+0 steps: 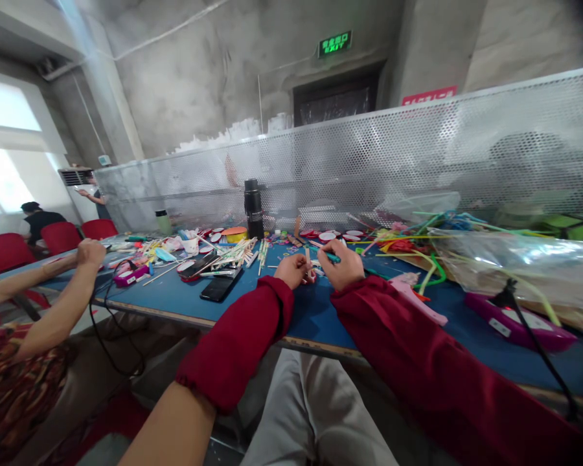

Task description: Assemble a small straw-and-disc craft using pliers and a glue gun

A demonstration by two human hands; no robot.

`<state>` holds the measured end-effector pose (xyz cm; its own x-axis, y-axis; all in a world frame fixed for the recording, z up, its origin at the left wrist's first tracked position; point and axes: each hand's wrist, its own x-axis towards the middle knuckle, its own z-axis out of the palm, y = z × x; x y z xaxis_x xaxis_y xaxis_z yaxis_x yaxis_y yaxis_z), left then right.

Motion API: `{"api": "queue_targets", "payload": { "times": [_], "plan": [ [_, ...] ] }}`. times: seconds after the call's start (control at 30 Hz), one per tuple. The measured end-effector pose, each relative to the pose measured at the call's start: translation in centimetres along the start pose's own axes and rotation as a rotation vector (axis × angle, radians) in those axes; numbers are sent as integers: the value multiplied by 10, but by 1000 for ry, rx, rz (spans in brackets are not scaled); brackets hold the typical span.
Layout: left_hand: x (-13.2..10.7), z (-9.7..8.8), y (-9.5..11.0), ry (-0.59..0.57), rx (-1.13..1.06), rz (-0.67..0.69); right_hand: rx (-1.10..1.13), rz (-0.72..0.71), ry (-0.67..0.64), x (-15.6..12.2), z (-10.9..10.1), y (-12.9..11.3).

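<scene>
Both hands meet over the near middle of the blue table. My left hand is closed, pinching a small pale stick-like piece upright between its fingertips; its exact kind is too small to make out. Just to the right, my right hand is curled round a teal pen-like tool, its tip pointing left toward the pale piece. Whether the tool touches the piece I cannot tell. A dark phone lies left of my left hand. Pink material rests beside my right sleeve.
A black bottle stands behind my hands, before a perforated metal screen. Sticks and craft bits lie at left. Purple devices with cables sit on both sides. A co-worker's hand is raised at left.
</scene>
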<state>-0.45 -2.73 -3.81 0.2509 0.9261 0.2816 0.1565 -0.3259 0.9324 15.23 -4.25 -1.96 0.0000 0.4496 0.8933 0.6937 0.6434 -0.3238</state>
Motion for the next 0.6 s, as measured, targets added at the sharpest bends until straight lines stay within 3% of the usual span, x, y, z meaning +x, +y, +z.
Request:
{"api": "queue_targets", "payload": {
  "times": [0.6],
  "plan": [
    [2,-1,-4,-15,16,18,5,10,24,1,0,-1]
  ]
}}
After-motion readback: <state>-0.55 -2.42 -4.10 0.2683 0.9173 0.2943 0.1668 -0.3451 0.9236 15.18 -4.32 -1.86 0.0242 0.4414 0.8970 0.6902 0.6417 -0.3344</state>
